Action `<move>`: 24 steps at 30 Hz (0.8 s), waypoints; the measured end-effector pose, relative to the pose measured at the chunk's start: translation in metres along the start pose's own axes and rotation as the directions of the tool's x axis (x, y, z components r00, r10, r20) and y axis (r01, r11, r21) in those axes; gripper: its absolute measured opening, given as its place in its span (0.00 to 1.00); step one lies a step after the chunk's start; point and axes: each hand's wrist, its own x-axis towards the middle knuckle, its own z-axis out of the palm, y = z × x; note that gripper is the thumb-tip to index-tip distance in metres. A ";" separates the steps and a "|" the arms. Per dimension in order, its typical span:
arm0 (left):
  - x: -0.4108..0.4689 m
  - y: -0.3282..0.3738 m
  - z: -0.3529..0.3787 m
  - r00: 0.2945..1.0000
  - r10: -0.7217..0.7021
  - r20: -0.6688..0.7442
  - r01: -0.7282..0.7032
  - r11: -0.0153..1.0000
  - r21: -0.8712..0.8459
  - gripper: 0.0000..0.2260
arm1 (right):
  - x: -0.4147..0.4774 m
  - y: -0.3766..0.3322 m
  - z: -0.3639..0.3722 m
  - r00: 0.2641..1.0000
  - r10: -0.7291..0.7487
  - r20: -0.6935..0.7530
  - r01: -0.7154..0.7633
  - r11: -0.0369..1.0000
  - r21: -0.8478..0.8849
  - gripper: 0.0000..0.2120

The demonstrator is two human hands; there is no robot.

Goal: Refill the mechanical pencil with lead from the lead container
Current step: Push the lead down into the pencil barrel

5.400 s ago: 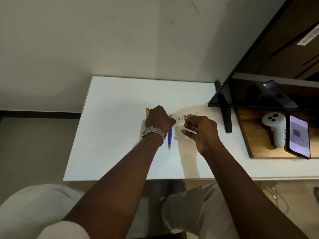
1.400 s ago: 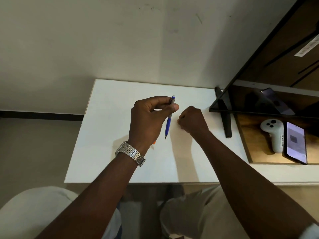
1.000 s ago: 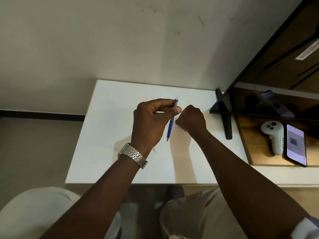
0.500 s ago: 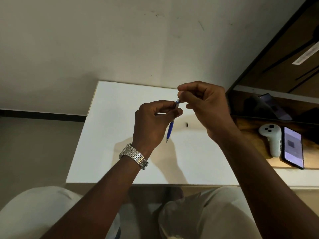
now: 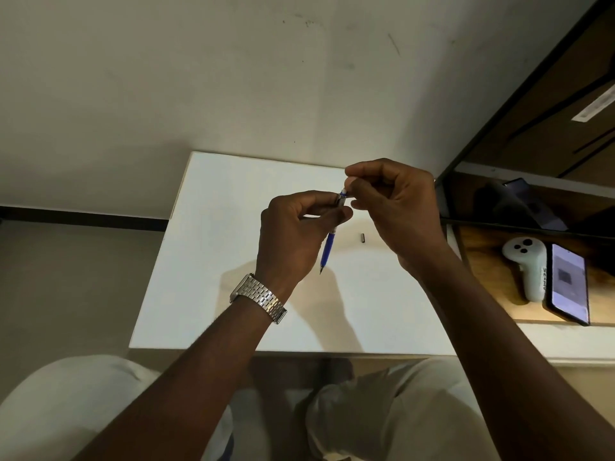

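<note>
So, I had the mechanical pencil (image 5: 328,245) held up above the white desk (image 5: 213,261), clamped in my left hand (image 5: 293,234) between thumb and fingers around its upper half. It hung nearly upright, tilted a bit, with the blue barrel and the tip pointing down toward the desk and the top end poking out past my knuckles.

My right hand (image 5: 396,207) was up at that top end, thumb and forefinger pinched together right against the pencil's open end. Couldn't honestly tell whether a lead was between them, it was too thin and my fingertips covered the spot. So the grip on that side was closed, just can't say on what.

A small dark cap (image 5: 363,238) lay on the desk just right of the pencil, between the two hands and below them, touching neither. The lead container wasn't anywhere I could make out.

My metal watch (image 5: 259,298) sat on the left wrist. Off to the right, on a wooden shelf (image 5: 482,271) beside the desk, were a white controller (image 5: 527,271) and a phone (image 5: 569,284) with its screen lit, lying side by side.
</note>
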 end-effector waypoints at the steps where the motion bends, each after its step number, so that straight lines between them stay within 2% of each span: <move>1: 0.000 0.000 0.000 1.000 0.000 0.000 0.000 1.000 0.002 0.08 | 0.000 0.001 0.000 1.000 -0.003 0.001 0.003 1.000 -0.005 0.07; 10: -0.001 0.001 0.000 1.000 0.005 -0.013 -0.004 0.999 0.039 0.08 | -0.002 0.003 -0.003 1.000 -0.010 0.025 0.010 1.000 -0.002 0.06; 20: -0.002 -0.001 0.000 1.000 0.017 -0.005 -0.016 0.997 0.071 0.09 | -0.003 0.000 -0.007 0.994 -0.082 0.074 0.098 0.965 -0.245 0.07; 24: 0.000 -0.001 0.000 1.000 0.001 -0.002 -0.001 1.000 0.021 0.07 | -0.001 0.002 -0.010 0.992 -0.073 0.103 0.094 0.973 -0.213 0.08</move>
